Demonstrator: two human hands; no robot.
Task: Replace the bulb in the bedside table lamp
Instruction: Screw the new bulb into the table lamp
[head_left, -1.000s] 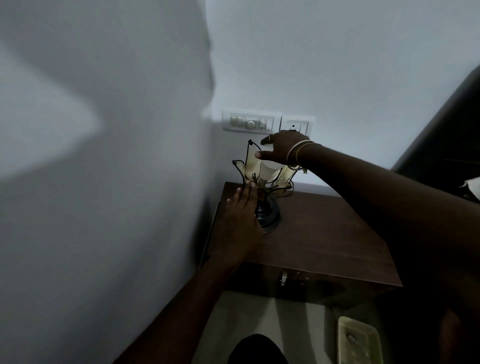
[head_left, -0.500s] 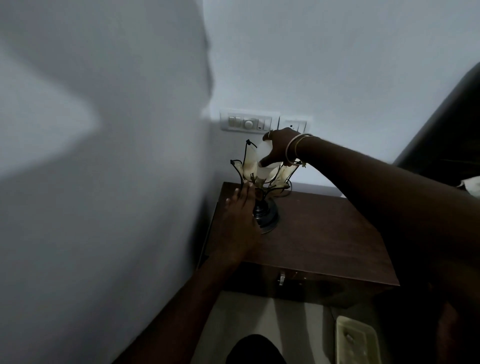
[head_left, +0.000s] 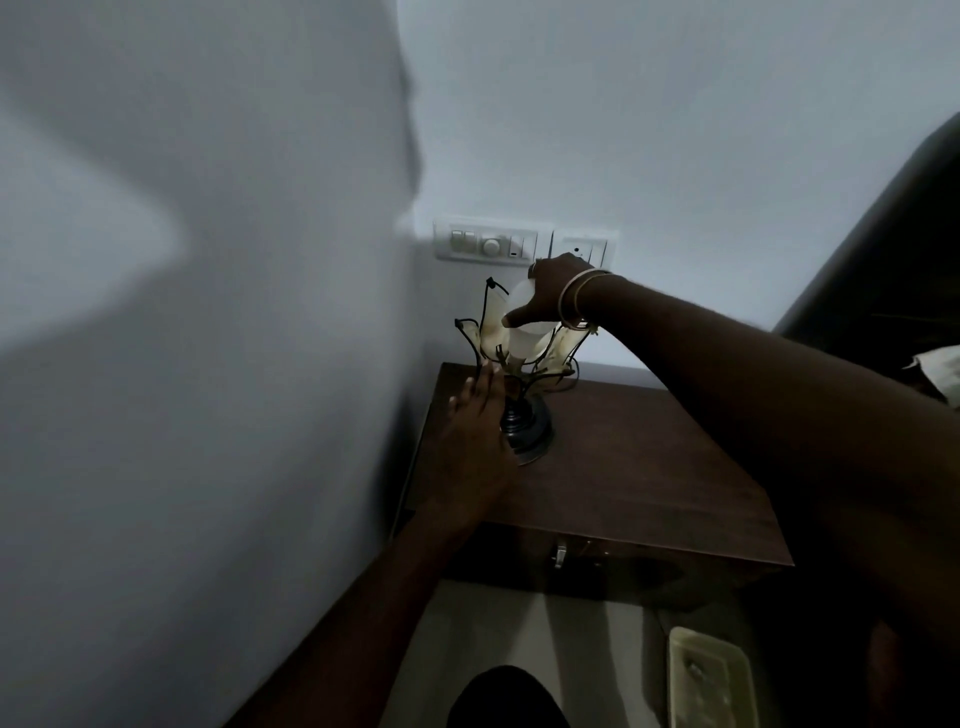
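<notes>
A small lamp (head_left: 524, 423) with a dark round base and cream petal-shaped shades in black wire stands near the back left corner of a brown wooden bedside table (head_left: 639, 473). A white bulb (head_left: 524, 343) sits upright among the petals. My right hand (head_left: 553, 299), with bangles on the wrist, reaches in from the right and grips the top of the bulb. My left hand (head_left: 478, 441) lies flat against the left side of the lamp's stem and base, fingers straight and pointing up. The bulb's socket is hidden by the petals.
A white wall runs close along the table's left side. Behind the lamp on the back wall are a switch panel (head_left: 485, 244) and a socket plate (head_left: 587, 249). A dark headboard (head_left: 883, 270) rises at right. A pale tray-like object (head_left: 709, 680) lies on the floor below.
My right hand has sunk a little onto the bulb and its fingers have closed around the top. The left hand stays on the lamp base.
</notes>
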